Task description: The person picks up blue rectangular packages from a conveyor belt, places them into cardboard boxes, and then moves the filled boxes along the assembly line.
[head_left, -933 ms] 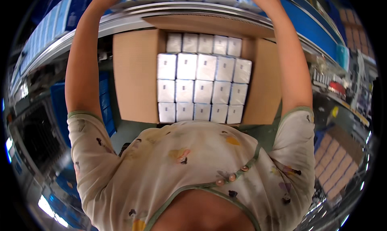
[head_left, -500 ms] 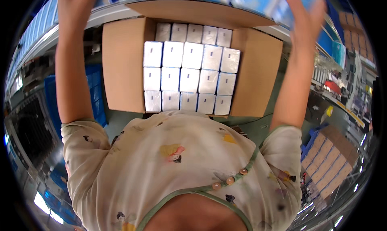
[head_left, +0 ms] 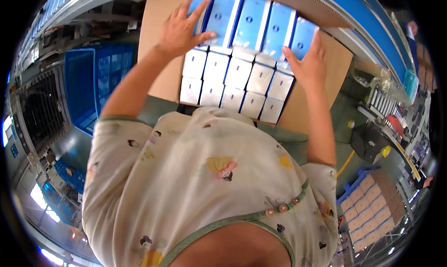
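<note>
A row of several blue-and-white wrapped packs (head_left: 249, 22), which look like tissue packs, is squeezed between my two hands above the far part of an open cardboard carton (head_left: 156, 73). My left hand (head_left: 179, 36) grips the left end, its fingers spread over the top and its thumb toward the near side. At the right end, my right hand (head_left: 309, 64) presses with its thumb in front and its fingers along the outer side. Nearer to me, white-ended packs (head_left: 237, 73) stand in tight rows inside the carton. The held row hides the carton's far rows.
Beyond the carton runs a blue conveyor (head_left: 368, 15) with a metal rail. A blue plastic crate (head_left: 81, 87) stands on the left. Stacked cartons (head_left: 372, 206) sit at the lower right, near a dark box (head_left: 368, 141). The carton's side flaps stick outward.
Both hands have come back from the far conveyor toward the carton, bringing the row of blue packs over it. The view has turned slightly, and the far white packs are now covered.
</note>
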Demonstrator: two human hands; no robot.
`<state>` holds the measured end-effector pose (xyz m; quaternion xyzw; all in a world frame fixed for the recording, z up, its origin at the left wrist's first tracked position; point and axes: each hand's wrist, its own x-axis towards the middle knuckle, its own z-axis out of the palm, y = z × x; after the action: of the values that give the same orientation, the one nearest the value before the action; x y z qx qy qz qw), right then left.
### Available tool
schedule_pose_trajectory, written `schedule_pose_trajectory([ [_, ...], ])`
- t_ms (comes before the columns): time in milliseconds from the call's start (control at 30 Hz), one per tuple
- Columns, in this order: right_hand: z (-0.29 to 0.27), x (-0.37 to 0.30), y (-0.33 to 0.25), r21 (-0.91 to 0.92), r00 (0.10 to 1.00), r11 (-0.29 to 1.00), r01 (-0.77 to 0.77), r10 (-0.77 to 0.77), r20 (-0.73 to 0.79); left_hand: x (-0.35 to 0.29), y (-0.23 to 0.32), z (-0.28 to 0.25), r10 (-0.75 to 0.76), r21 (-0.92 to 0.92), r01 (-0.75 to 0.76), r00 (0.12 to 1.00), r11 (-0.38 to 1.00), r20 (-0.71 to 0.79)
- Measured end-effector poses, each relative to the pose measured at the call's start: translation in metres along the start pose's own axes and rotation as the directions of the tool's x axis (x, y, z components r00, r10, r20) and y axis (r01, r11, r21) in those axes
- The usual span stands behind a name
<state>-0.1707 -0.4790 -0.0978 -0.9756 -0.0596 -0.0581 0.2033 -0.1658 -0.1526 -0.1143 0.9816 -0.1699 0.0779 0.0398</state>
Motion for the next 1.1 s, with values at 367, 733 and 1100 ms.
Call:
schedule_pose_trajectory([
  [367,0.020,0.124,-0.019,0.051,0.477,0.980,-0.192,0.048,0.878,0.113,-0.009,0.003,0.011,-0.268,0.288,0.663,0.919,0.749],
  [733,-0.038,-0.088,0.015,0.106,0.787,0.858,-0.502,0.403,0.467,-0.031,0.007,-0.013,0.076,-0.474,-0.023,0.993,0.880,0.094],
  [1100,0.022,-0.250,0.078,-0.175,0.338,0.882,-0.438,0.342,0.877,-0.271,0.048,0.047,-0.861,-0.650,0.759,0.343,0.018,0.376],
])
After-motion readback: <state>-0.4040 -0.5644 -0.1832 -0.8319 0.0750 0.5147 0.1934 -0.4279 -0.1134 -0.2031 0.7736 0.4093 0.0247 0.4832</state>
